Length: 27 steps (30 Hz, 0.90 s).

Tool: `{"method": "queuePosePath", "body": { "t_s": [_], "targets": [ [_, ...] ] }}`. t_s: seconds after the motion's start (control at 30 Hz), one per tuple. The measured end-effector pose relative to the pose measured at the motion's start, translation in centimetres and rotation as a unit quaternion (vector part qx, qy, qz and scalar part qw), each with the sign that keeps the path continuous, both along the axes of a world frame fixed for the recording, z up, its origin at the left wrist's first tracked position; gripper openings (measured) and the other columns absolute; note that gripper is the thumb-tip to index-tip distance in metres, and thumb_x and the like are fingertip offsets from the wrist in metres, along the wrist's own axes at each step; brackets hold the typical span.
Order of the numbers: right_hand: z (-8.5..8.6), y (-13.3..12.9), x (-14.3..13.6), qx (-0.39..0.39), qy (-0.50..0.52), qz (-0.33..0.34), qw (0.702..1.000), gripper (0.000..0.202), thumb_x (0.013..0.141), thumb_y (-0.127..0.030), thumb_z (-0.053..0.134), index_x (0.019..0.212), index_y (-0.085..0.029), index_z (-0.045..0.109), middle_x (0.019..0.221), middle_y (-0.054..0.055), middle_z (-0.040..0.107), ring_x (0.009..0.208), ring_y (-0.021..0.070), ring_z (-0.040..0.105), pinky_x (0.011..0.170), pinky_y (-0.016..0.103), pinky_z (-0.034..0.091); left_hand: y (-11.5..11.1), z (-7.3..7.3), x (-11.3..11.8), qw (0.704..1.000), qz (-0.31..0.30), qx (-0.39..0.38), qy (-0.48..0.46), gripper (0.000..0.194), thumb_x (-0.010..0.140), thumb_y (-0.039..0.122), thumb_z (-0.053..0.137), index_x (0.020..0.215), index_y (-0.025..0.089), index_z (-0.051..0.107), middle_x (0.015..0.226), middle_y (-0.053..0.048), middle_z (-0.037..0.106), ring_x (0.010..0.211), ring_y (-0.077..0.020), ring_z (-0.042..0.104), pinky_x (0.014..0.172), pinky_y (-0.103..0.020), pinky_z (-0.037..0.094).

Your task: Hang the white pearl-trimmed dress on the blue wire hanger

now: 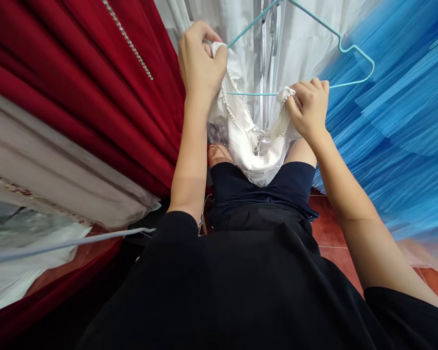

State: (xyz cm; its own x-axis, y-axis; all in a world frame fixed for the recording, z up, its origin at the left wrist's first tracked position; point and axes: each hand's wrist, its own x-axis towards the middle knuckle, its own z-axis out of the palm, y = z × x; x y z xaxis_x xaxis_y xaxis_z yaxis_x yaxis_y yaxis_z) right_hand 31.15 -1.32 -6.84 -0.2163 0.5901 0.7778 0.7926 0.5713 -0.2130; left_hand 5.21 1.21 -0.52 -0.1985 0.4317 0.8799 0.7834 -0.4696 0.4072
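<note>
A white dress (pixel 246 138) with pearl-beaded trim hangs between my hands, its lower part over my lap. My left hand (pixel 201 61) is closed on one shoulder of the dress, near the left arm of a light-blue wire hanger (pixel 253 94). Lower and to the right, my right hand (pixel 309 107) grips the other beaded shoulder beside the hanger's bottom bar. That bar passes behind the dress and my right hand. The hanger's notched right end sticks out beyond my right hand, and its top is cut off by the frame.
Red drapery (pixel 131 112) with a beaded strip fills the left side, above pale fabric (pixel 58 146). Blue layered tulle (pixel 397 121) crowds the right. White cloth (pixel 302 43) hangs behind the hanger. A pale rod (pixel 76 241) crosses at lower left, and red floor tiles (pixel 332 233) show below.
</note>
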Motion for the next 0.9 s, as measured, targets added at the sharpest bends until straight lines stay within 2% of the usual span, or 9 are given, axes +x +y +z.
{"method": "queuePosePath", "body": {
  "t_s": [0.07, 0.17, 0.3, 0.37, 0.5, 0.6, 0.67, 0.8, 0.9],
  "targets": [
    [-0.3, 0.3, -0.3, 0.003, 0.001, 0.004, 1.000, 0.030, 0.095, -0.046, 0.043, 0.075, -0.025, 0.051, 0.080, 0.006, 0.057, 0.091, 0.0263, 0.049, 0.095, 0.048, 0.037, -0.3, 0.0, 0.2, 1.000, 0.000, 0.005, -0.016, 0.010, 0.080, 0.012, 0.066, 0.075, 0.019, 0.062, 0.058, 0.006, 0.041, 0.055, -0.0091, 0.044, 0.058, -0.027, 0.038],
    [-0.4, 0.3, -0.5, 0.007, 0.000, 0.004, 1.000, 0.025, 0.094, -0.041, 0.043, 0.077, -0.026, 0.052, 0.082, 0.006, 0.058, 0.092, 0.0274, 0.051, 0.095, 0.048, 0.037, -1.4, -0.3, 1.5, 0.998, -0.041, 0.051, 0.016, 0.017, 0.075, 0.005, 0.063, 0.082, 0.021, 0.062, 0.076, 0.003, 0.054, 0.071, -0.0113, 0.052, 0.070, -0.028, 0.045],
    [-0.1, -0.1, -0.6, 0.001, 0.014, 0.008, 1.000, 0.018, 0.093, -0.035, 0.044, 0.080, -0.028, 0.055, 0.083, 0.006, 0.058, 0.094, 0.0280, 0.051, 0.096, 0.048, 0.037, -3.1, -1.9, 4.7, 0.966, -0.212, -0.006, 0.147, 0.021, 0.090, 0.008, 0.049, 0.087, 0.025, 0.061, 0.092, -0.002, 0.061, 0.084, -0.0157, 0.058, 0.078, -0.030, 0.047],
    [0.0, -0.2, -0.6, -0.006, 0.024, 0.019, 1.000, 0.015, 0.092, -0.032, 0.045, 0.082, -0.029, 0.057, 0.083, 0.005, 0.058, 0.094, 0.0278, 0.052, 0.098, 0.048, 0.037, -3.6, -3.1, 6.0, 0.946, -0.250, -0.065, 0.198, 0.023, 0.097, 0.016, 0.046, 0.086, 0.026, 0.063, 0.088, -0.001, 0.064, 0.082, -0.0185, 0.059, 0.077, -0.032, 0.045],
    [-0.4, -0.5, -0.2, 0.017, 0.072, 0.031, 0.997, 0.011, 0.088, -0.024, 0.050, 0.090, -0.031, 0.058, 0.092, 0.005, 0.058, 0.100, 0.0262, 0.050, 0.098, 0.045, 0.037, -3.8, -4.5, 7.2, 0.949, -0.192, -0.142, 0.208, 0.023, 0.097, 0.024, 0.048, 0.100, 0.030, 0.069, 0.089, -0.001, 0.070, 0.083, -0.0238, 0.061, 0.075, -0.035, 0.041],
    [-0.9, -0.8, 1.7, 0.105, 0.158, -0.013, 0.982, 0.018, 0.080, -0.012, 0.055, 0.089, -0.028, 0.054, 0.104, 0.008, 0.053, 0.109, 0.0245, 0.046, 0.094, 0.040, 0.039, -3.5, -4.4, 7.1, 0.952, -0.178, -0.153, 0.194, 0.028, 0.094, 0.024, 0.048, 0.103, 0.032, 0.073, 0.087, -0.002, 0.072, 0.085, -0.0271, 0.064, 0.075, -0.036, 0.041],
    [-1.2, -0.6, 3.8, 0.134, 0.193, -0.044, 0.971, 0.022, 0.078, -0.004, 0.051, 0.084, -0.025, 0.048, 0.100, 0.008, 0.050, 0.100, 0.0209, 0.047, 0.086, 0.035, 0.040, -3.4, -4.1, 7.0, 0.954, -0.181, -0.150, 0.188, 0.028, 0.092, 0.025, 0.048, 0.100, 0.030, 0.074, 0.083, -0.003, 0.072, 0.084, -0.0286, 0.064, 0.075, -0.036, 0.043],
    [-0.8, 1.1, 8.8, 0.085, 0.202, -0.147, 0.964, 0.030, 0.074, 0.006, 0.045, 0.079, -0.024, 0.039, 0.090, 0.005, 0.049, 0.081, 0.0144, 0.047, 0.065, 0.027, 0.036, -3.5, -4.1, 7.0, 0.956, -0.163, -0.147, 0.195, 0.030, 0.091, 0.026, 0.047, 0.100, 0.030, 0.075, 0.090, -0.004, 0.073, 0.087, -0.0302, 0.065, 0.076, -0.037, 0.044],
    [1.0, 2.9, 11.3, 0.058, 0.205, -0.206, 0.955, 0.033, 0.070, 0.008, 0.049, 0.075, -0.023, 0.037, 0.082, 0.003, 0.053, 0.078, 0.0130, 0.050, 0.064, 0.025, 0.034, -3.7, -4.4, 7.2, 0.958, -0.143, -0.149, 0.200, 0.031, 0.091, 0.026, 0.046, 0.103, 0.031, 0.074, 0.100, -0.004, 0.073, 0.090, -0.0311, 0.065, 0.077, -0.039, 0.045]
  ]
}}
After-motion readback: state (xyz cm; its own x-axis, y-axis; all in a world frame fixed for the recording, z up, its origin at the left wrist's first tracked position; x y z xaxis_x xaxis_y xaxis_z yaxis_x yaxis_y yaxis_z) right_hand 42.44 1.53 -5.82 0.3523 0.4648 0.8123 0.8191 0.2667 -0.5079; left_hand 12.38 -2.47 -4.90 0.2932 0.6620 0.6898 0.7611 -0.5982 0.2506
